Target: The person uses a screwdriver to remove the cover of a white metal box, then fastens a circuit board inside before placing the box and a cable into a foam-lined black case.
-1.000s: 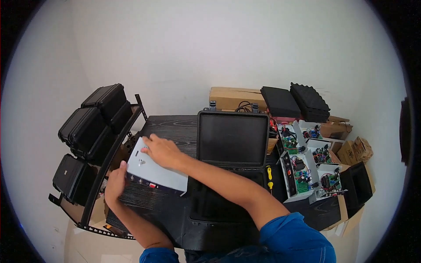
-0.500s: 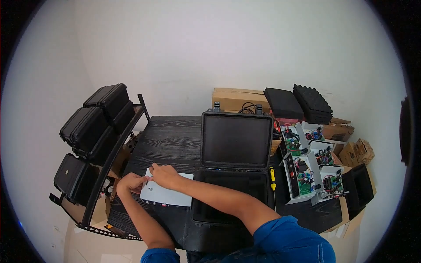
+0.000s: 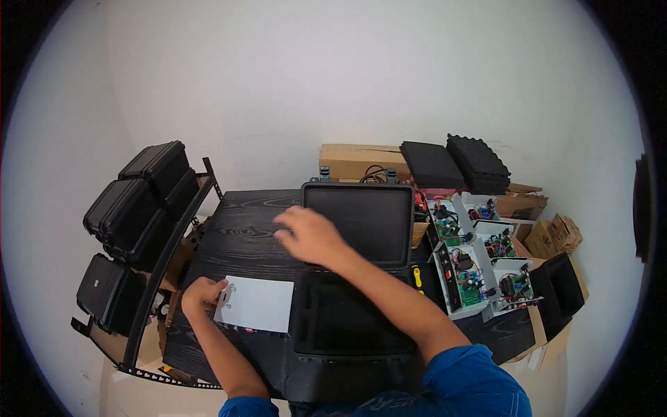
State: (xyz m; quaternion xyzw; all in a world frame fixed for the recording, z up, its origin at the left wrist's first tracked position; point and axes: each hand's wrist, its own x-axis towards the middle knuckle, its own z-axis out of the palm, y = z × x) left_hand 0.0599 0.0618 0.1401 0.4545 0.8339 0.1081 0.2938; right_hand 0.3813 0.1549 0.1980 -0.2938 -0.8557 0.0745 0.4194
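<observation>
A white flat-topped metal box (image 3: 257, 304) lies on the black wood-grain table, with a row of small coloured parts along its near side. My left hand (image 3: 203, 293) is closed at the box's left end, thumb on the edge and the other fingers curled and partly hidden. In the air, apart from the box, is my right hand (image 3: 307, 235), fingers loosely apart and holding nothing visible. It partly covers the lid of an open black hard case (image 3: 361, 222). The foam-lined bottom of the case (image 3: 358, 316) sits to the right of the box, below my right forearm.
To the right, a yellow screwdriver (image 3: 417, 276) lies beside several open white chassis with circuit boards (image 3: 467, 281). Black foam sheets (image 3: 432, 165) and a cardboard box (image 3: 365, 160) stand behind. Black hard cases (image 3: 125, 215) fill a metal rack on the left.
My right hand has lifted off the white box and moved up and right towards the case lid. My left hand stays at the box's left end. The whole view has shifted slightly.
</observation>
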